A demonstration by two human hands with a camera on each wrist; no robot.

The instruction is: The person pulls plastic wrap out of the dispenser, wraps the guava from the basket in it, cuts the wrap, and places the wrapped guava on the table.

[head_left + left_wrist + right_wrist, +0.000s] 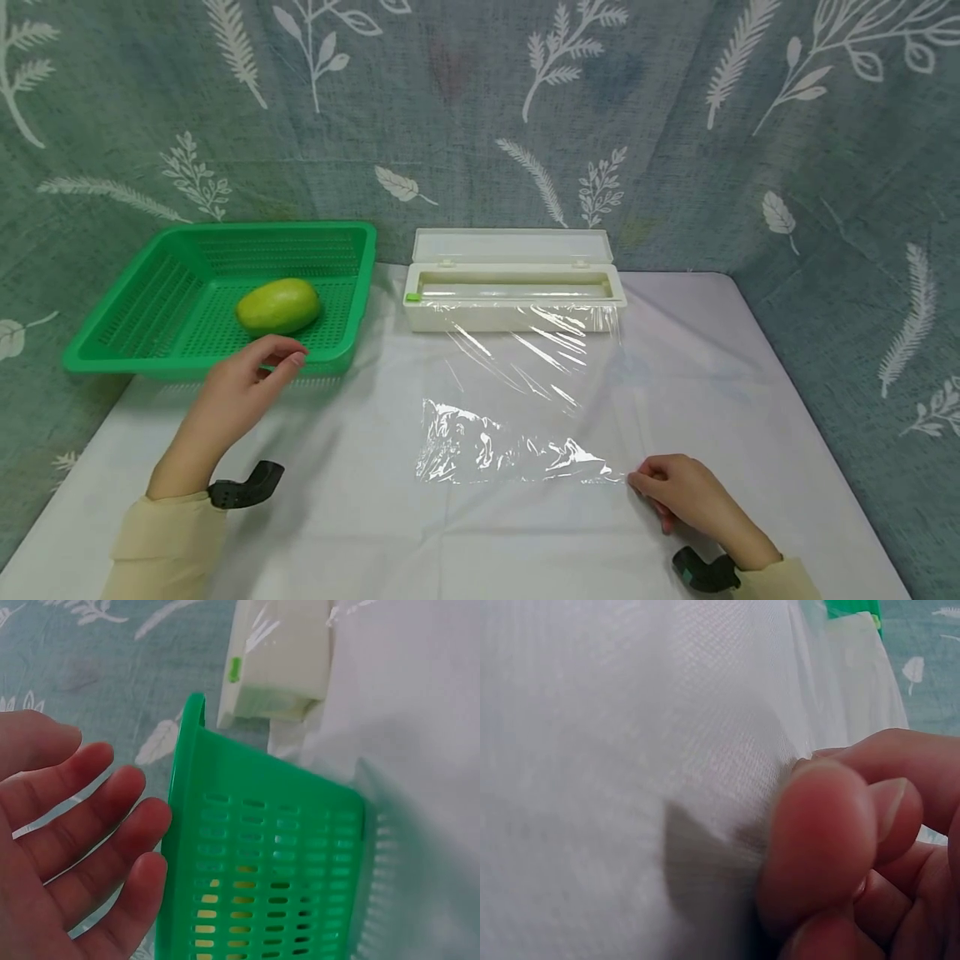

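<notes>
Right hand (686,492) pinched the near right corner of a clear, glossy, wrinkled plastic film sheet (510,442), thumb against fingers. Film ran toward the near side over the white cloth-covered bench (360,533) from a cream rectangular plastic box (513,271) at far centre; its translucent white lid (513,246) stood raised at the far edge, small bright-green tab (412,297) at the left end. Left hand (240,396) was well apart from the right, gripping nothing, fingers loosely bent, just beside the near right rim of a green perforated plastic basket (270,225) at far left; couldn't tell if they touched. Yellow-green oval fruit (277,307) lay inside the basket
</notes>
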